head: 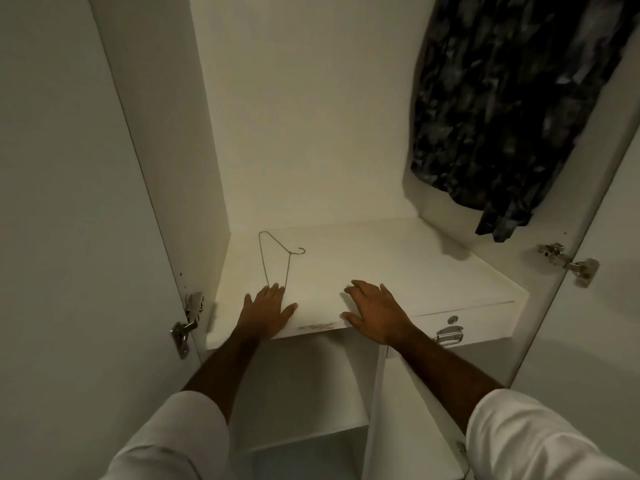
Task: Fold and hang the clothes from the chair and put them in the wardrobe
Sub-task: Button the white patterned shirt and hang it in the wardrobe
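Hands first: I see both of them lying flat on the white shelf point(398, 268) inside the wardrobe point(304, 98). My left hand point(268, 311) has its grip spread, fingers straight, palm down near the front edge of the shelf. Its fingertips touch the bottom end of a thin wire hanger point(277, 261). That hanger lies flat on the shelf at about 11 o'clock from the left hand, with its hook pointing toward 3 o'clock. Nothing hangs on it.

My right hand point(375, 315) is beside the left one, at 3 o'clock from it, and the two are apart. Its grip is spread too, fingers loose and open, resting on the shelf edge. It holds nothing.

Up at 1 o'clock a dark patterned garment point(512, 109) hangs down inside the wardrobe, its bottom just above the back of the shelf. Silver hinges show on both sides, one at 9 o'clock point(188, 320) and one at 3 o'clock point(568, 261). White sleeves point(540, 441) cover my arms.
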`<state>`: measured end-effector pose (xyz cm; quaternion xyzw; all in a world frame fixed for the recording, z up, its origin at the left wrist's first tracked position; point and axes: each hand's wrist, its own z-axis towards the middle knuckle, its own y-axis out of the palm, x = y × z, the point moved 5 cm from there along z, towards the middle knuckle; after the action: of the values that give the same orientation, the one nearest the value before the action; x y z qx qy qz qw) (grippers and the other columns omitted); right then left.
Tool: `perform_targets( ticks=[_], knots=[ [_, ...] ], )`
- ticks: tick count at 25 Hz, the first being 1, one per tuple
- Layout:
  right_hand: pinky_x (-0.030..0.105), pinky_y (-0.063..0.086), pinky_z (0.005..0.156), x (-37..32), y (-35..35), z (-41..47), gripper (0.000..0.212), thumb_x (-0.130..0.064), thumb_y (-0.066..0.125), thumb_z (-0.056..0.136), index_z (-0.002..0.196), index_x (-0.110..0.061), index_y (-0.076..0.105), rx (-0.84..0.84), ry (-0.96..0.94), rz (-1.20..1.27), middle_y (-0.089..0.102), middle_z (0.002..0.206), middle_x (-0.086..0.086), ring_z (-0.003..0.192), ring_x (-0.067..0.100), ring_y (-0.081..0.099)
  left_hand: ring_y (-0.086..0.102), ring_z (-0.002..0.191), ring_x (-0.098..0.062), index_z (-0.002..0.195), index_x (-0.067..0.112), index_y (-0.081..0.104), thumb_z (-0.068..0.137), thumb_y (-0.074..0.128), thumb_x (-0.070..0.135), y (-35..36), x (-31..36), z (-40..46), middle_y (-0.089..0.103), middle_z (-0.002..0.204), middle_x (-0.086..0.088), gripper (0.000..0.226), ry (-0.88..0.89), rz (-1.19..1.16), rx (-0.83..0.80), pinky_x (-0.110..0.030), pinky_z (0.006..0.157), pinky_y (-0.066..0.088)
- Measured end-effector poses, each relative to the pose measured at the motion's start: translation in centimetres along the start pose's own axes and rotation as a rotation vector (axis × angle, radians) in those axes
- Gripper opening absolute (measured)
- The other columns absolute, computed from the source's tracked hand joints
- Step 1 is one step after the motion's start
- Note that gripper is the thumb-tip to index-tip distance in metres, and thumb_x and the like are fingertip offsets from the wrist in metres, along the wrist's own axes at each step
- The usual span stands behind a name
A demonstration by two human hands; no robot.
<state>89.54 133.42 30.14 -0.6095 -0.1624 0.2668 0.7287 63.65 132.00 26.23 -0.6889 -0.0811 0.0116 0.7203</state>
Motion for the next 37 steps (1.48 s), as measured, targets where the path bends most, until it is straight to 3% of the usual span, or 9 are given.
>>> perform_targets(
  ticks=[6,10,14,19,24,27,30,33,37],
  knots=[
    [0.036,0.031,0.115,0.6,1.6,1.8,0.05,-0.043,0.054,0.102,0.142,-0.013,0.051,-0.001,0.047,0.177,0.043,0.153,0.009,0.139,0.027,0.041,0.054,0.121,-0.021,0.135,0.021,0.055,0.092,0.049,0.069,-0.1,1.7,-3.2,0.057,0.134,0.0,0.064,0.153,-0.056,0.258,-0.042,0.103,0.042],
    [0.034,0.041,0.1,0.2,2.2,1.9,0.036,-0.039,0.057,0.102,0.122,-0.01,0.065,0.01,0.133,0.425,0.059,0.128,0.007,0.121,0.025,0.052,0.06,0.09,-0.016,0.106,0.027,0.067,0.088,0.07,0.042,-0.3,3.9,-6.7,0.063,0.103,0.007,0.024,0.279,0.022,0.445,-0.032,0.077,0.043],
    [0.038,0.051,0.081,-0.7,2.6,0.4,0.031,-0.035,0.058,0.101,0.089,-0.008,0.067,0.069,0.284,0.661,0.067,0.097,0.015,0.09,0.027,0.063,0.061,0.073,-0.02,0.092,0.023,0.064,0.09,0.066,0.02,0.0,6.7,-11.0,0.062,0.086,0.003,0.003,0.448,0.037,0.56,-0.033,0.066,0.042],
    [0.041,0.063,0.076,-4.0,2.3,-5.6,0.041,-0.044,0.058,0.101,0.122,-0.009,0.059,-0.194,0.536,1.518,0.071,0.111,0.02,0.091,0.033,0.074,0.063,0.07,-0.014,0.092,0.019,0.073,0.077,0.085,0.021,1.4,12.4,-18.9,0.069,0.087,0.0,0.02,0.77,0.053,0.605,-0.028,0.063,0.05],
    [0.032,0.058,0.061,-2.1,1.7,-12.8,0.036,-0.029,0.059,0.103,0.136,-0.02,0.05,0.043,0.662,1.643,0.067,0.095,0.009,0.066,0.017,0.065,0.058,0.072,-0.012,0.093,0.019,0.067,0.089,0.073,0.026,5.7,16.3,-27.3,0.065,0.085,0.002,0.01,0.992,0.027,0.458,-0.026,0.065,0.049],
    [0.038,0.059,0.066,-0.1,1.3,-18.9,0.04,-0.007,0.048,0.105,0.136,-0.032,0.046,0.252,0.686,1.717,0.063,0.086,0.011,0.067,0.021,0.066,0.05,0.068,-0.011,0.081,0.022,0.059,0.097,0.062,0.04,6.3,15.9,-30.2,0.057,0.076,0.007,0.024,0.84,-0.238,0.399,-0.028,0.062,0.043],
    [0.037,0.061,0.065,1.0,0.3,-26.3,0.04,0.001,0.045,0.103,0.138,-0.016,0.047,0.303,0.726,1.619,0.064,0.092,0.017,0.071,0.026,0.069,0.044,0.065,-0.006,0.079,0.023,0.054,0.102,0.048,0.052,6.2,16.9,-32.4,0.051,0.072,0.01,0.037,0.812,-0.423,0.261,-0.02,0.063,0.037],
    [0.037,0.062,0.064,0.8,-1.3,-34.7,0.032,-0.004,0.045,0.104,0.136,-0.01,0.045,0.35,0.809,1.508,0.068,0.101,0.02,0.072,0.027,0.069,0.058,0.072,-0.009,0.088,0.028,0.059,0.104,0.046,0.042,6.6,19.1,-34.8,0.059,0.08,0.009,0.024,0.745,-0.797,0.074,-0.027,0.066,0.05],
    [0.033,0.056,0.068,-2.3,-2.5,-48.5,0.024,-0.006,0.046,0.105,0.128,-0.003,0.053,0.409,0.892,1.361,0.073,0.106,0.024,0.073,0.024,0.068,0.067,0.081,-0.018,0.106,0.021,0.062,0.103,0.054,0.016,8.7,21.9,-38.3,0.068,0.108,-0.003,0.01,0.314,-1.363,-0.121,-0.037,0.068,0.052]
  ],
)
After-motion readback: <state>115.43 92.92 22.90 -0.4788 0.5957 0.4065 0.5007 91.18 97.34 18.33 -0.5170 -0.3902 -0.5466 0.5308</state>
